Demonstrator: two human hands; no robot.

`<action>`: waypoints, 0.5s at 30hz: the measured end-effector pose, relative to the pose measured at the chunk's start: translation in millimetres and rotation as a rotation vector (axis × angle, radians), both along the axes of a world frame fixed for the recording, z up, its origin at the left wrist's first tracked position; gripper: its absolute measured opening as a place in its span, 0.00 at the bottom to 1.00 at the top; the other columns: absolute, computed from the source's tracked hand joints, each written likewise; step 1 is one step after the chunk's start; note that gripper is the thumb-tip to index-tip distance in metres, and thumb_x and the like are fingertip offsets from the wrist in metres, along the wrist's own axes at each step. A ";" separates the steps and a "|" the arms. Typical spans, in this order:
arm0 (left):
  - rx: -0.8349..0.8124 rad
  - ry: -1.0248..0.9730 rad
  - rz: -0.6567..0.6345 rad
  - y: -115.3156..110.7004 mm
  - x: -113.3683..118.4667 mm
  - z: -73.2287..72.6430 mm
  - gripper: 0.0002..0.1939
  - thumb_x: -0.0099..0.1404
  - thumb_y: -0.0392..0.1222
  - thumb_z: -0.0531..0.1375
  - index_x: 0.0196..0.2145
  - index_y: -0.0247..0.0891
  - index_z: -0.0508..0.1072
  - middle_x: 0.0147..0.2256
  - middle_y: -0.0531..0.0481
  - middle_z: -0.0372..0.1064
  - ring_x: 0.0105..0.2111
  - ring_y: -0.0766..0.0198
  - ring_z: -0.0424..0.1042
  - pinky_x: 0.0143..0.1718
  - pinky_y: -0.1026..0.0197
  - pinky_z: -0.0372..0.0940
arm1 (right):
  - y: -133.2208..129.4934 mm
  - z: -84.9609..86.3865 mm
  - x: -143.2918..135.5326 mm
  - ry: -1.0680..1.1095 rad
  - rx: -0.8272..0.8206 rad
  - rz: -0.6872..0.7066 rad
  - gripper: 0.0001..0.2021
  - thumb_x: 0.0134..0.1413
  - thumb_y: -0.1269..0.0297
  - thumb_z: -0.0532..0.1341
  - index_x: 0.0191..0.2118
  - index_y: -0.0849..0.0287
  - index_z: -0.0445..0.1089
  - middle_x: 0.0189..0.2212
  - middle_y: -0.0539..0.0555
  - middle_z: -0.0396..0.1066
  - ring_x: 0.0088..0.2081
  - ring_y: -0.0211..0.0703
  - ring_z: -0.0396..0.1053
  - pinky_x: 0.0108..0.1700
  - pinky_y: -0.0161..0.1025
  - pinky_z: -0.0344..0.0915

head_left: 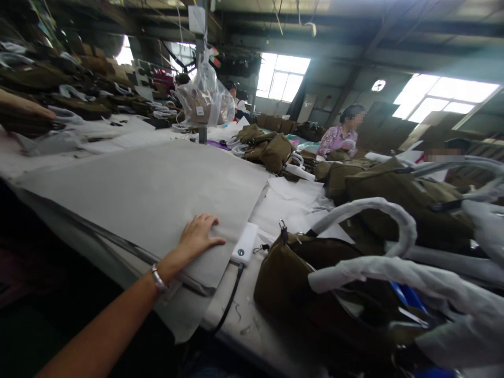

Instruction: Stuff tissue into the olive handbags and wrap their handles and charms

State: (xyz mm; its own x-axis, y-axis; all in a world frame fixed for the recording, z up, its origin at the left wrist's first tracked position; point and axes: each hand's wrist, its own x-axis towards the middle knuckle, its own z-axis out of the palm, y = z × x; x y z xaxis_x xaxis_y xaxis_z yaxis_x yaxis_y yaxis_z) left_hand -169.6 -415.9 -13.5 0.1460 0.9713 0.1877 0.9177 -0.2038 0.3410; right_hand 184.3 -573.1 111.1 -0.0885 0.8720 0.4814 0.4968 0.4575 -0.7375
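My left hand (198,236) lies palm down on a stack of large grey-white sheets (149,184), near their right corner. Its fingers are spread with the thumb out to the right, and it holds nothing. A bracelet circles the wrist. Just right of the hand, a white power strip (244,244) with a black cable rests against the sheets' edge. An olive-brown bag (285,273) with wrapped handles stands open on the table's right side. My right hand is out of view.
More olive bags (394,194) fill the right side and the far left (35,76). Another person's hand (27,107) reaches in at the left edge. A clear plastic bag (207,97) hangs by a post. A person in a patterned top (338,139) is farther back.
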 end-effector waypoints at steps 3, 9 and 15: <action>-0.035 -0.010 0.024 4.8 2.1 1.1 0.22 0.54 0.51 0.71 0.44 0.40 0.75 0.46 0.44 0.73 0.50 0.48 0.70 0.48 0.55 0.64 | -0.8 23.1 2.6 0.077 -0.320 0.312 0.28 0.55 0.31 0.52 0.45 0.39 0.80 0.39 0.57 0.80 0.40 0.63 0.79 0.35 0.51 0.79; -0.080 -0.157 0.019 10.2 -6.5 3.1 0.17 0.63 0.56 0.60 0.37 0.41 0.79 0.38 0.48 0.79 0.40 0.53 0.75 0.38 0.60 0.63 | -48.4 -94.8 -55.9 0.293 -0.372 0.404 0.20 0.60 0.41 0.60 0.35 0.49 0.82 0.23 0.51 0.77 0.28 0.51 0.79 0.35 0.45 0.78; -0.116 -0.347 -0.068 -6.6 -24.6 25.1 0.21 0.63 0.57 0.56 0.36 0.37 0.78 0.36 0.47 0.79 0.39 0.53 0.75 0.41 0.61 0.65 | -11.6 -171.8 -131.5 0.808 -0.626 0.356 0.36 0.56 0.35 0.63 0.60 0.57 0.71 0.56 0.66 0.72 0.55 0.56 0.74 0.55 0.54 0.71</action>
